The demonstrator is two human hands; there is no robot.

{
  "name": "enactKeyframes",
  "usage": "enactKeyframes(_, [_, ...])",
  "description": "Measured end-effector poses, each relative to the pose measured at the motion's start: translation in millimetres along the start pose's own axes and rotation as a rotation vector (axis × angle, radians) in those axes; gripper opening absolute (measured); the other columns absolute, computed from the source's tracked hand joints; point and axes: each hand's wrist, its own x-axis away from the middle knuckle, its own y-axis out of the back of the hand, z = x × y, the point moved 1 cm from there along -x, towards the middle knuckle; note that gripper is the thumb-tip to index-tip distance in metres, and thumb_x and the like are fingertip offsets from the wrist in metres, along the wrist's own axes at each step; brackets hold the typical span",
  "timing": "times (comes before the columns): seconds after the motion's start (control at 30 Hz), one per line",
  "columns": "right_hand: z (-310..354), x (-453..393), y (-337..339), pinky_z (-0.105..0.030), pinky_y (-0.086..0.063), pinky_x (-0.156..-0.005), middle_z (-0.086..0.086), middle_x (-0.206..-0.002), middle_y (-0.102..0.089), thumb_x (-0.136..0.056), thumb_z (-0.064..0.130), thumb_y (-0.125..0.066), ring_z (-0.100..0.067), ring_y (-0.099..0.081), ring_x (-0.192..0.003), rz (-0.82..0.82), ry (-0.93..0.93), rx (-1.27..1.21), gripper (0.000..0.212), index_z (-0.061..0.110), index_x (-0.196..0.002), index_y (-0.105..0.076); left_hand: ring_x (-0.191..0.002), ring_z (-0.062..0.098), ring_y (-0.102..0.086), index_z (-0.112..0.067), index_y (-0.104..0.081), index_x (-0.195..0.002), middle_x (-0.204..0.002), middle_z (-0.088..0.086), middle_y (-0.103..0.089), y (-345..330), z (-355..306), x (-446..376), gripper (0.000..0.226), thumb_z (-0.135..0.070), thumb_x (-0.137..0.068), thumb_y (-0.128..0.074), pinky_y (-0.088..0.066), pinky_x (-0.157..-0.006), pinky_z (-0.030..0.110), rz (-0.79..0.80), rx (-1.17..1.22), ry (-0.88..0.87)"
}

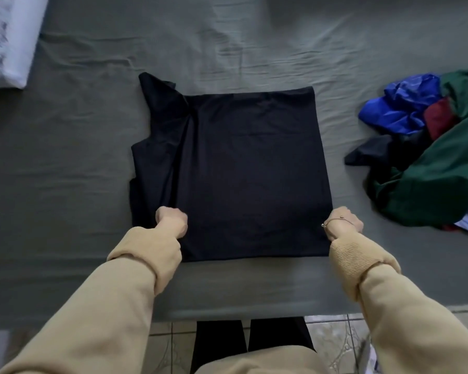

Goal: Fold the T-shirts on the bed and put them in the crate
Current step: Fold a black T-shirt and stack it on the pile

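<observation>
The T-shirt (pixel 243 168) spread on the bed is plain black, with no print showing. The bedsheet (pixel 65 163) under it is a dull grey-green. To the right lies a heap of garments (pixel 427 157): bright royal blue, dark red, deep green and a near-black piece (a bit of pale striped cloth shows at its lower edge). The pillow (pixel 8 36) at the far left is white with dark blue stripes. Both sleeves (pixel 135 279) are beige. The floor tiles (pixel 333 344) are pale with a grey pattern.

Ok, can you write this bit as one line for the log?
step: folding | black T-shirt: flat on bed | left hand: grips it | right hand: grips edge
</observation>
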Motion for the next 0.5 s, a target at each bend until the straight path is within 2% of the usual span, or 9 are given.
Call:
enactKeyframes(0.1, [11, -1, 12, -0.032, -0.045, -0.088, -0.012, -0.126, -0.057, -0.088, 0.006, -0.056, -0.027, -0.055, -0.116, -0.023, 0.051, -0.035, 0.036, 0.002, -0.124, -0.053, -0.097, 0.019, -0.063, -0.013, -0.062, -0.108, -0.108, 0.001, -0.065, 37, -1, 3, 0.024, -0.013, -0.094, -0.043, -0.039, -0.071, 0.026, -0.183, 0.127, 0.006])
enactKeyframes(0.27, [46, -11, 30, -0.034, -0.045, -0.087, -0.015, -0.125, -0.056, -0.088, 0.009, -0.058, -0.031, -0.055, -0.115, -0.085, 0.226, -0.061, 0.034, 0.004, -0.121, -0.055, -0.094, 0.025, -0.063, -0.010, -0.062, -0.102, -0.105, 0.005, -0.066, 69, 1, -17, 0.023, -0.009, -0.091, -0.042, -0.042, -0.072, 0.031, -0.434, 0.438, -0.004])
enactKeyframes(0.37, [71, -22, 37, -0.036, -0.045, -0.085, -0.016, -0.121, -0.057, -0.087, 0.008, -0.053, -0.034, -0.056, -0.110, -0.133, 0.352, -0.118, 0.030, 0.006, -0.117, -0.052, -0.104, 0.024, -0.057, -0.008, -0.056, -0.112, -0.114, 0.005, -0.058, 86, -2, -30, 0.025, -0.009, -0.090, -0.044, -0.044, -0.080, 0.035, -0.523, 0.610, -0.010])
enactKeyframes(0.5, [108, -44, 59, -0.036, -0.043, -0.085, -0.012, -0.122, -0.054, -0.088, 0.007, -0.049, -0.033, -0.055, -0.110, -0.203, 0.490, -0.186, 0.028, 0.008, -0.116, -0.051, -0.110, 0.023, -0.049, -0.007, -0.050, -0.119, -0.120, 0.007, -0.050, 109, -3, -54, 0.031, -0.004, -0.088, -0.045, -0.045, -0.077, 0.035, -0.589, 0.711, 0.016])
